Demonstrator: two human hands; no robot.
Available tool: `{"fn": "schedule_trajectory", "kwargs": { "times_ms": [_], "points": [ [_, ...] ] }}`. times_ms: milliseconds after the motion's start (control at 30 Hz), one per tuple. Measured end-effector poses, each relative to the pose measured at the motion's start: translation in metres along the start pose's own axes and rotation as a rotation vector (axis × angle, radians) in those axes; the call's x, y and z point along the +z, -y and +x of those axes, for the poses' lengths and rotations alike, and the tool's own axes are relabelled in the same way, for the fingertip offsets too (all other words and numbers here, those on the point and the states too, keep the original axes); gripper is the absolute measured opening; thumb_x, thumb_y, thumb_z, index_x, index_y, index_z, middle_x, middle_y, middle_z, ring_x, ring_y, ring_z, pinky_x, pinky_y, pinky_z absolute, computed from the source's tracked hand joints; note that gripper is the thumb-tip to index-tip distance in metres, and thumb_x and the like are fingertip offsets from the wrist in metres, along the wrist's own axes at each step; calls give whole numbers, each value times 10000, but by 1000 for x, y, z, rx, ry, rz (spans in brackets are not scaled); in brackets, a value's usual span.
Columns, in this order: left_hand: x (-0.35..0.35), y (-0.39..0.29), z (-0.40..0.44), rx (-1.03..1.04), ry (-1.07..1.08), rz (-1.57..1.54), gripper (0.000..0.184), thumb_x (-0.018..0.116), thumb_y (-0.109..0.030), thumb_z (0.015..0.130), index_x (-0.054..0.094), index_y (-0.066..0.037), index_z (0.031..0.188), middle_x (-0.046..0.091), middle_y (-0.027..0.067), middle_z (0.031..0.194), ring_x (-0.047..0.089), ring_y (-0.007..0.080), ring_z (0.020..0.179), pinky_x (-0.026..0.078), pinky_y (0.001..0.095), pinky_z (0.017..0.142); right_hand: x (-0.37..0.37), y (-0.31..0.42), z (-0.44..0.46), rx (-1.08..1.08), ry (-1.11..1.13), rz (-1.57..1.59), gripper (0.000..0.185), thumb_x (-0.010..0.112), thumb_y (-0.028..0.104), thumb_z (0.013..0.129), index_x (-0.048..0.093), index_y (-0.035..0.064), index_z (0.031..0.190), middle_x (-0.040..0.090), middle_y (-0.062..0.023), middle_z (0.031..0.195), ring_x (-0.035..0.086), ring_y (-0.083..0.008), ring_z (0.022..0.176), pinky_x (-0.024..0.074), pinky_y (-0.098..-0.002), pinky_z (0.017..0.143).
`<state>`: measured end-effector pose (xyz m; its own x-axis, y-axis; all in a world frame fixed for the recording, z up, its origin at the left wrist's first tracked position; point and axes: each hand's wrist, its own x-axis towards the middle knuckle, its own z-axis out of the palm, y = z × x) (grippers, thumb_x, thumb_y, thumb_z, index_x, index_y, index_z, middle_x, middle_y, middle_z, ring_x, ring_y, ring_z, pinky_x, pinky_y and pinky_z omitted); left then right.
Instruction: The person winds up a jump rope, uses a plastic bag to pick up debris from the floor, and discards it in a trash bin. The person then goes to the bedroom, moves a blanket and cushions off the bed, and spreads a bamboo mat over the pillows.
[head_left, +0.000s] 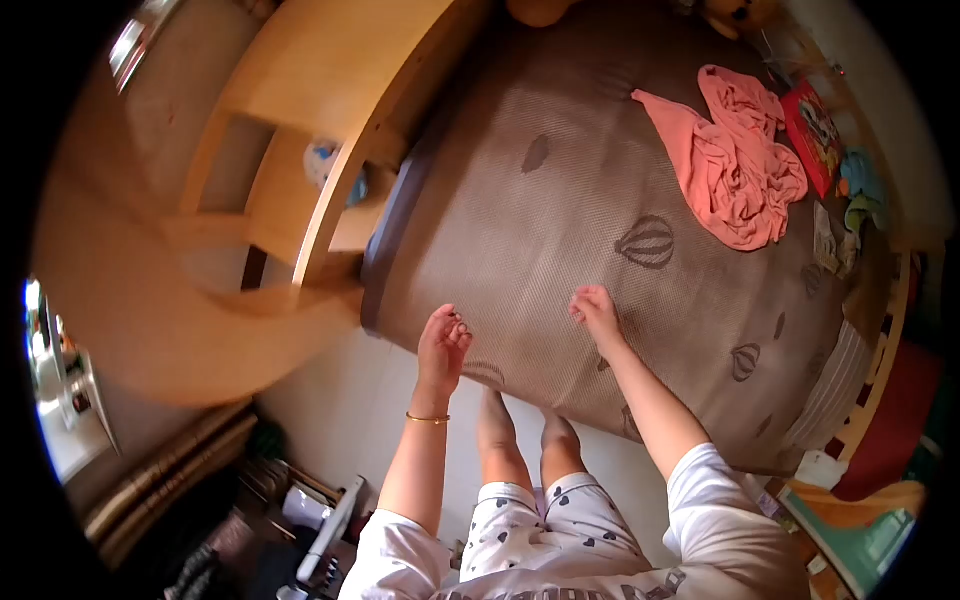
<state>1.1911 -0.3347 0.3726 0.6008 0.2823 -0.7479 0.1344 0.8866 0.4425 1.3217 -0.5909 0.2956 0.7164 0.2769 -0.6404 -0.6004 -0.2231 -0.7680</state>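
Currently, the coral cloth (742, 180) is lying rumpled toward the right edge of the bed (520, 235), ahead and rightward, its long axis running roughly away from me. My right hand (598, 313) is hovering nearer than my left hand (441, 350); both are curling loosely, gripping nothing visible.

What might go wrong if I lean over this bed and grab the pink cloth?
Pulling the pink cloth might drag the red item close beside it. Leaning a hand, left or right, on the bed cover could rumple it. The bracelet on your left wrist may snag on fabric.
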Motion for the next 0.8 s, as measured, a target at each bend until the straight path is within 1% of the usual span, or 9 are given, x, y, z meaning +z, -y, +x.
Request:
{"fn": "schedule_trajectory", "kwargs": {
  "times_ms": [67, 167, 200, 333, 533, 633, 700, 767, 800],
  "points": [
    [0, -5, 36, -34, -33, 50, 121, 512, -128, 943, 552, -98, 1053, 572, 1, 882, 551, 103, 759, 475, 241, 707, -15, -16, 46, -21, -106, -4, 318, 635, 196, 886, 473, 37, 1110, 568, -60, 977, 563, -130, 863, 458, -267, 751],
    [-2, -7, 92, -57, -35, 230, 123, 549, -151, 938, 546, -111, 1055, 572, -4, 898, 565, 100, 776, 470, 246, 707, -52, -44, 119, -41, -261, 35, 369, 693, 212, 856, 482, 34, 1101, 556, -64, 981, 554, -146, 873, 465, -284, 769],
    [2, -9, 108, -65, -48, 315, 134, 544, -157, 943, 538, -111, 1068, 570, -3, 907, 570, 101, 787, 469, 247, 708, -66, -53, 142, -72, -353, -93, 426, 745, 243, 818, 494, 25, 1084, 555, -77, 971, 547, -160, 862, 472, -300, 781],
    [15, -10, 175, -59, -58, 605, 160, 559, -141, 929, 525, -108, 1082, 576, -1, 916, 586, 100, 805, 458, 247, 704, -96, -6, 179, -28, -445, -161, 489, 788, 294, 773, 506, 6, 1051, 560, -91, 971, 538, -167, 873, 478, -308, 776],
    [55, -15, 262, 65, 69, 925, 228, 622, -53, 826, 553, -45, 1043, 576, 0, 835, 529, 74, 735, 439, 219, 635, -131, 46, 239, -1, -485, -410, 675, 809, 463, 708, 513, -40, 1047, 538, -160, 1047, 546, -250, 948, 478, -366, 832],
    [70, -14, 311, 176, 162, 1008, 295, 660, -44, 773, 551, -25, 1046, 581, 20, 840, 541, 100, 733, 469, 227, 684, -142, 64, 265, 130, -443, -511, 797, 820, 534, 657, 512, -70, 1075, 520, -210, 1118, 546, -301, 1014, 472, -386, 883],
    [84, -13, 338, 215, 218, 1066, 310, 669, -48, 764, 552, -24, 1049, 584, 24, 843, 552, 112, 732, 486, 242, 691, -142, 60, 276, 184, -410, -533, 998, 826, 585, 606, 457, -144, 1179, 482, -299, 1224, 495, -368, 1152, 426, -401, 987],
    [102, -16, 360, 257, 270, 1138, 326, 681, -55, 751, 555, -24, 1051, 588, 32, 843, 562, 122, 730, 501, 259, 690, -142, 24, 307, 110, -486, -755, 1109, 847, 587, 562, 406, -191, 1217, 446, -347, 1265, 454, -399, 1212, 372, -416, 1043],
    [114, -17, 371, 282, 297, 1177, 336, 687, -59, 744, 556, -25, 1051, 590, 37, 842, 567, 126, 729, 507, 269, 686, -142, 31, 309, 168, -473, -753, 1125, 852, 592, 543, 405, -187, 1220, 450, -345, 1263, 456, -400, 1209, 376, -418, 1039]
  ]
}}
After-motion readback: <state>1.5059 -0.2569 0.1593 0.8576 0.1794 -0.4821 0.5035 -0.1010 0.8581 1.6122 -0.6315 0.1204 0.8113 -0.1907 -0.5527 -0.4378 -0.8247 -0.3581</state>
